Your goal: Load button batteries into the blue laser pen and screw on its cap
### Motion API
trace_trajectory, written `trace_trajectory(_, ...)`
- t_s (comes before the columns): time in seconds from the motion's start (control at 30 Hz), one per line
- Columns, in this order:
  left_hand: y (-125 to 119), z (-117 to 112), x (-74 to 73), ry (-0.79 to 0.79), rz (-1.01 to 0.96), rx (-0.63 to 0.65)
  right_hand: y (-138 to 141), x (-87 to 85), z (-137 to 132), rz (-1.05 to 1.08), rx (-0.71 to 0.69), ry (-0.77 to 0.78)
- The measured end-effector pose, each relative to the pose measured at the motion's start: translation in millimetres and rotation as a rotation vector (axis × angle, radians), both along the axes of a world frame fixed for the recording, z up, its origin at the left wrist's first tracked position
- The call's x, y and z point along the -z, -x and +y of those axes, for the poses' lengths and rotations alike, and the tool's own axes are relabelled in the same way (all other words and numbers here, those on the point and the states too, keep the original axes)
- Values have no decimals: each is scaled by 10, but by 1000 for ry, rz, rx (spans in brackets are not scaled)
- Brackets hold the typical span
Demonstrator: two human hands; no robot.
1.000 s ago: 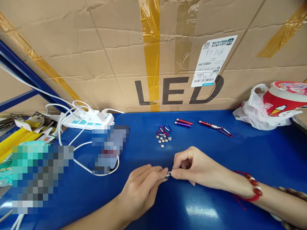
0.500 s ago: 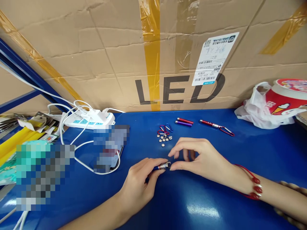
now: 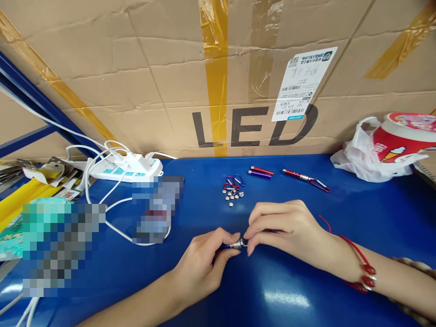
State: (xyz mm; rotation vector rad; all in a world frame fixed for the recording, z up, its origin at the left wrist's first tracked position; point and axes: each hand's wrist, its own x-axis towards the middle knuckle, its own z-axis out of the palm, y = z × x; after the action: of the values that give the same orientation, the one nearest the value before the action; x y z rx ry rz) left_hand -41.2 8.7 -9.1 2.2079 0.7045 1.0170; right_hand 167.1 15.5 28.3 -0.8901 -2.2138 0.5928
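Observation:
My left hand [image 3: 200, 268] pinches a small blue pen-shaped light [image 3: 233, 245] by its body, low over the blue table [image 3: 374, 213]. My right hand [image 3: 282, 229] closes its thumb and fingertips on the silver end of the same light. A red bead bracelet [image 3: 364, 274] is on my right wrist. Beyond the hands lie several small silver button cells [image 3: 232, 196] and red and blue clips [image 3: 233, 182]. A red and a purple tube [image 3: 260, 172] and a red pen light with a clip [image 3: 304, 178] lie farther back.
A large cardboard box marked LED [image 3: 218, 77] stands along the back of the table. A white power strip with plugs and cables [image 3: 126, 168] sits at back left, blurred items beside it. A white plastic bag around a red tub [image 3: 391, 147] is at the right.
My right hand opened its fingers half a second ago and has closed again on the end of the light. Both hands shifted slightly nearer to me. More of the blue body shows.

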Motion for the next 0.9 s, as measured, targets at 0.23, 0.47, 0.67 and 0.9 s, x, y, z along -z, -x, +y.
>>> trace_trajectory(0.23, 4, -4, 76, -160, 50, -8, 92, 88, -25, 96, 133, 431)
trace_trajectory(0.47, 31, 20, 36, -390, 137, -32, 134, 87, -10, 204, 152, 796)
trace_trajectory(0.67, 31, 51, -4, -225, 194, -25, 116, 138, 59, 197, 143, 899)
trace_trajectory(0.9, 22, 41, 1, -39, 172, -57, 104, 148, 71, 140, 161, 750)
